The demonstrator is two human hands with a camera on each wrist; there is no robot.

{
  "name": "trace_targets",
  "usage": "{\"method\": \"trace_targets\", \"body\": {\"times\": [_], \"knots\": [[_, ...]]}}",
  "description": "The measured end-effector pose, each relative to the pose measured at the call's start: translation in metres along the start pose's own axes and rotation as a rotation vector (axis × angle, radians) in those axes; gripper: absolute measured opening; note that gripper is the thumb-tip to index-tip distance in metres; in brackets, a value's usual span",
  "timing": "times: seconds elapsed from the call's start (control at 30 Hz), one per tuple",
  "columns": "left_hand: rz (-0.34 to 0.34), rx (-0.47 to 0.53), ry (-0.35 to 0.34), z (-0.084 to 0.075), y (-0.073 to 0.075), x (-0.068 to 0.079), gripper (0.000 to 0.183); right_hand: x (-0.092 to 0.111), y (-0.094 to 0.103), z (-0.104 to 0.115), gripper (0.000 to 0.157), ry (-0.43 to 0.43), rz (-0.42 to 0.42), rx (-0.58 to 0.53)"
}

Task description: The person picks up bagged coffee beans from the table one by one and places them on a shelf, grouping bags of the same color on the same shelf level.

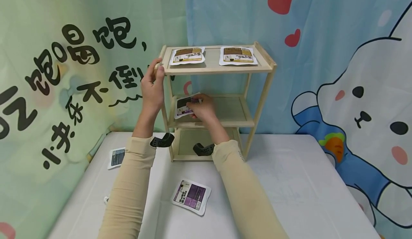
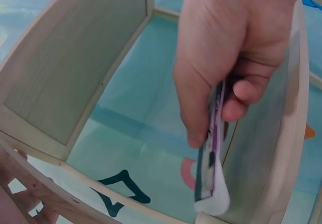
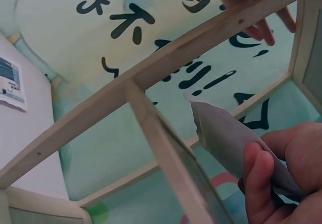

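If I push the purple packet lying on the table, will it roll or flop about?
The purple packet would probably slide, not roll, because it lies flat. It's likely a bit stiff: a similar packet looks fairly straight in the right hand.

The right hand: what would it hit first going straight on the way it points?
Past the pouch it holds, the right hand would probably meet the rack's left front post first; depth is unclear.
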State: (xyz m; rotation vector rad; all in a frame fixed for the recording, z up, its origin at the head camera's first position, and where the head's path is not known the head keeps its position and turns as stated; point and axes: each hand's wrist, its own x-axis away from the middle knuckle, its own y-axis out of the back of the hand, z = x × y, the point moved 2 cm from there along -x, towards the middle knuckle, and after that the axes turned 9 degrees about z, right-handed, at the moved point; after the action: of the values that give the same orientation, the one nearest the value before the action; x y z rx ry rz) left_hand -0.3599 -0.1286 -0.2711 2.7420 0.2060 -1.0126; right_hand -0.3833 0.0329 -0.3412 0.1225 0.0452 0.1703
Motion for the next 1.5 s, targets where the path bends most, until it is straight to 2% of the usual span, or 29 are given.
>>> {"method": "trace_targets", "body": {"times": [0.33, 0.37, 0.53, 0.67, 0.83, 0.97, 1.17, 1.33, 1.5], "knots": [[0.000, 0.013, -0.024, 0.002, 0.001, 0.001, 0.040, -0.001, -0.005, -0.010, 0.042, -0.028, -0.011, -0.020], [0.001, 0.016, -0.021, -0.003, 0.002, 0.002, 0.040, -0.001, -0.005, -0.010, 0.042, -0.039, -0.015, -0.013], [0.002, 0.022, -0.024, -0.002, 0.002, 0.000, 0.040, 0.002, -0.005, -0.009, 0.043, -0.087, -0.008, 0.013], [0.005, 0.030, -0.023, 0.002, 0.001, -0.001, 0.040, 0.006, -0.002, -0.007, 0.045, -0.095, 0.004, 0.079], [0.006, 0.032, -0.026, 0.000, 0.000, 0.000, 0.040, 0.014, 0.004, -0.004, 0.044, -0.072, 0.022, 0.234], [0.003, 0.039, -0.031, 0.000, 0.000, 0.001, 0.040, 0.022, 0.008, -0.001, 0.049, -0.062, 0.059, 0.353], [0.016, 0.051, -0.024, 0.000, 0.000, 0.000, 0.040, 0.039, 0.018, 0.002, 0.050, -0.045, 0.046, 0.482], [0.012, 0.060, -0.033, 0.000, -0.001, 0.000, 0.041, 0.055, 0.029, 0.000, 0.045, 0.011, 0.051, 0.484], [0.009, 0.065, -0.033, -0.001, 0.000, 0.000, 0.040, 0.078, 0.036, -0.005, 0.036, 0.046, 0.114, 0.439]]}}
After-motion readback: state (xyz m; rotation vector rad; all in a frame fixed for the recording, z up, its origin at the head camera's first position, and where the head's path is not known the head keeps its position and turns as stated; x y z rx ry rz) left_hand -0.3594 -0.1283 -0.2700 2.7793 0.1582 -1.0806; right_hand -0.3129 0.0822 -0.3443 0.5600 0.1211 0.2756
